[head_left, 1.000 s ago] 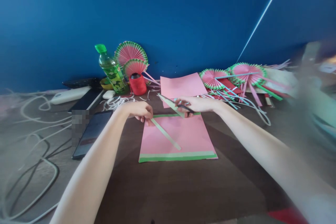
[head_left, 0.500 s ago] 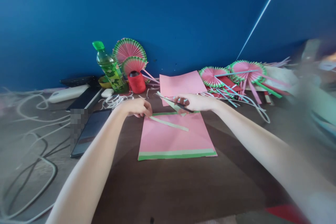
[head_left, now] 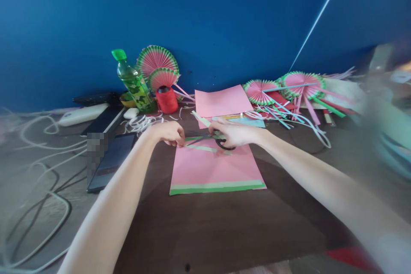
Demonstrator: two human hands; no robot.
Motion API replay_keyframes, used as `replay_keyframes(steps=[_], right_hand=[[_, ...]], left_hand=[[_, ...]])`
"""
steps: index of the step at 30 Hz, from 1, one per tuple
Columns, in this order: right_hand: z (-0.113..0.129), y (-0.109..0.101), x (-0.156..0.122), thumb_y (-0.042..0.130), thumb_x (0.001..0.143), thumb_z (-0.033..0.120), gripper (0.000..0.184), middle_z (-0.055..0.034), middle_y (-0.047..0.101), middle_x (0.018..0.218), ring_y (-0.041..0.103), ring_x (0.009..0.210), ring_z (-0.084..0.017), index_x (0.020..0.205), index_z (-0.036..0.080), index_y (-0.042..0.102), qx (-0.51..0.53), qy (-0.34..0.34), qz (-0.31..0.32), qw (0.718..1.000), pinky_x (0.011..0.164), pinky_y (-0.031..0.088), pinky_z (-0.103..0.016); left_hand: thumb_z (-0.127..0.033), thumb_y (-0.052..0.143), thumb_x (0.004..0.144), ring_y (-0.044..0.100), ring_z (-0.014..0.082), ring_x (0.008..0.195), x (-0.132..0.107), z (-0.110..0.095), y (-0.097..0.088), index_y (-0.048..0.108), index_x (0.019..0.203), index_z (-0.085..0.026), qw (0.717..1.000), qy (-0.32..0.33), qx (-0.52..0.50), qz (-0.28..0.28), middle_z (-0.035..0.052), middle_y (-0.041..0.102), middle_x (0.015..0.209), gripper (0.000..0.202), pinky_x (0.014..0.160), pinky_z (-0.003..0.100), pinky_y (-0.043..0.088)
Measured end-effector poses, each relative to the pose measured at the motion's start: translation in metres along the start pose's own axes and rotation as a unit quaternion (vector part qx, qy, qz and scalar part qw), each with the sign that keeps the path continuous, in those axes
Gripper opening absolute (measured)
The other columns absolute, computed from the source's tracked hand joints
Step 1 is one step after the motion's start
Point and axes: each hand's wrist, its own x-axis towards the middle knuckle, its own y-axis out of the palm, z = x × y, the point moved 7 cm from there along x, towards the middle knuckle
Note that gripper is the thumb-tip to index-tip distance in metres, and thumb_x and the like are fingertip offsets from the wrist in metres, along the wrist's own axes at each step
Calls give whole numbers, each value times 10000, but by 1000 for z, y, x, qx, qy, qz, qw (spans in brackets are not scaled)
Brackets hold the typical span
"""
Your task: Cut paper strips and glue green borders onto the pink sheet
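Observation:
A pink paper sheet (head_left: 215, 169) with green-edged borders lies on the dark table (head_left: 224, 231). My left hand (head_left: 168, 132) is closed at the sheet's far left corner, pinching the end of a pale green paper strip (head_left: 205, 148). That strip lies flat along the sheet's far edge. My right hand (head_left: 236, 132) is closed on black scissors (head_left: 216, 140), whose blades point left toward my left hand. A second pale strip (head_left: 201, 118) sticks up from behind my right hand.
At the back stand a green bottle (head_left: 133, 83), a red thread spool (head_left: 167, 99), pink folded fans (head_left: 157, 66), another pink sheet (head_left: 221, 100) and more fans with strips (head_left: 289, 90). A phone (head_left: 111, 160) and white cables (head_left: 38, 150) lie left.
The strip has swung from diagonal across the sheet to lying along its far edge. My right hand turned the scissors down so the blades point left along the strip.

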Motion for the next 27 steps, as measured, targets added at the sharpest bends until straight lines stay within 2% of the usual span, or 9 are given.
replay_keyframes(steps=[7,14,19,27], right_hand=[[-7,0,2,604,647,252,395,-60,457,965,488,821,-185,1014,211,462,46,8,10,999,666,393,-263],[-17,-2,8,591,674,163,311,-43,493,914,442,693,-129,970,188,497,54,-5,-9,998,620,354,-236],[-22,-2,9,582,664,128,304,-48,535,912,454,685,-121,957,179,518,80,-13,-16,997,614,358,-232],[-52,3,14,582,729,358,418,-37,592,929,532,802,-154,1100,195,481,223,3,-30,974,704,419,-278]], left_hand=[[-326,573,576,436,91,509,-1,0,-3,617,739,-165,999,14,45,-19,-25,517,540,233,440,196,275],[-361,580,593,407,89,530,-2,-1,-5,623,738,-168,997,9,58,-43,-31,482,564,246,482,208,286],[-367,587,605,406,93,508,1,2,-7,620,757,-175,996,8,70,-47,-31,477,547,247,472,215,282],[-376,606,588,396,100,488,3,6,-8,618,736,-163,996,6,73,-50,-25,472,524,260,457,227,282]])
